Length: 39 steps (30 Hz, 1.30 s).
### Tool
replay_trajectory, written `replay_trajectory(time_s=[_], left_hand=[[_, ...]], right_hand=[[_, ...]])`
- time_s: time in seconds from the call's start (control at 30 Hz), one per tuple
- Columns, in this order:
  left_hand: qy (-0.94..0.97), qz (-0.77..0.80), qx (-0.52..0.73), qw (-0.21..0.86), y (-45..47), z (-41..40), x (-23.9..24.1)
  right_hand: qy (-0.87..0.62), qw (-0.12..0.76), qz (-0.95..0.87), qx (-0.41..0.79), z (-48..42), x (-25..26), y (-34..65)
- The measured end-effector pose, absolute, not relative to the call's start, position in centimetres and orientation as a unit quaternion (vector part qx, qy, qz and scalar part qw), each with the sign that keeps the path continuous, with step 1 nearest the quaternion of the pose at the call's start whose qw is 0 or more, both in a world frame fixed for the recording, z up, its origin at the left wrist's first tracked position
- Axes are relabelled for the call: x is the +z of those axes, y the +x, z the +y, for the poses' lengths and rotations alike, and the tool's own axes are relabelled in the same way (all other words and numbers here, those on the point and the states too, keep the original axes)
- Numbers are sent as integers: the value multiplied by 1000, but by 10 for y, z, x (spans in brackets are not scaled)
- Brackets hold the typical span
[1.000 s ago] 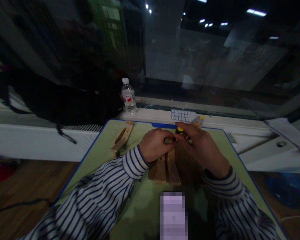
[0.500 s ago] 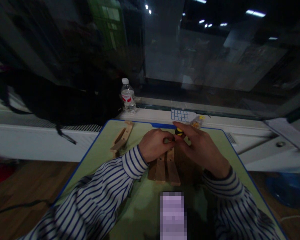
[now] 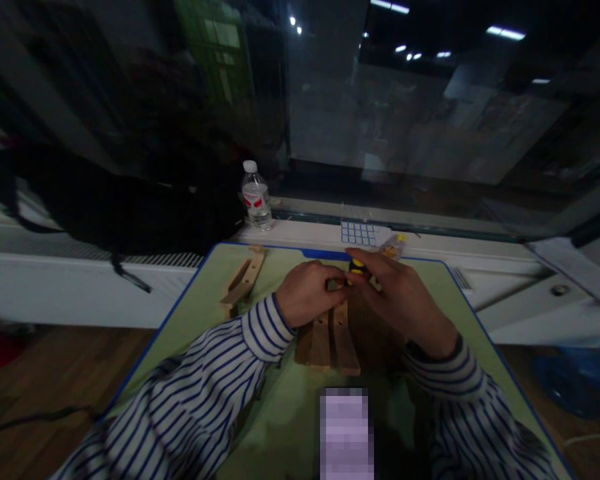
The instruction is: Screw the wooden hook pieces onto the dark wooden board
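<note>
Right hand (image 3: 405, 301), clamped on black-and-yellow tool handle (image 3: 357, 267); left hand (image 3: 304, 291), pinched together at its base, apparently steadying it over drilled wooden slats (image 3: 346, 350).

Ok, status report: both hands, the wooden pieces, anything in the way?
Right hand gripping yellow-and-black tool handle. Left hand close by, its hold unclear. Two wooden strips with holes below; left hand blocking view of far ends.

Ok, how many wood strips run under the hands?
2: the left strip and, beside it, the right strip. The left hand covers their far parts; more may be hidden there.
</note>
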<state>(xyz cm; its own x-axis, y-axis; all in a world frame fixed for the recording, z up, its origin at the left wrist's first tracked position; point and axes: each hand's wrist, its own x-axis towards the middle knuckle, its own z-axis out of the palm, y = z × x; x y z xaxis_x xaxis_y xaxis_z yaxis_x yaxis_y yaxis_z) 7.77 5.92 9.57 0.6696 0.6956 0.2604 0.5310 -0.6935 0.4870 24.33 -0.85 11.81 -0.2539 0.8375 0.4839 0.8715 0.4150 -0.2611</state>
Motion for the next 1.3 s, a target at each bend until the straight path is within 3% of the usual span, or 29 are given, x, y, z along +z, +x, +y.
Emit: replay_trajectory(time_s=[1.0, 1.3], left_hand=[[894, 315, 212, 237, 75, 62, 95], [896, 343, 209, 191, 76, 60, 98]], right_hand=[[-537, 288, -792, -35, -9, 117, 244], [-532, 294, -793, -38, -8, 116, 245]])
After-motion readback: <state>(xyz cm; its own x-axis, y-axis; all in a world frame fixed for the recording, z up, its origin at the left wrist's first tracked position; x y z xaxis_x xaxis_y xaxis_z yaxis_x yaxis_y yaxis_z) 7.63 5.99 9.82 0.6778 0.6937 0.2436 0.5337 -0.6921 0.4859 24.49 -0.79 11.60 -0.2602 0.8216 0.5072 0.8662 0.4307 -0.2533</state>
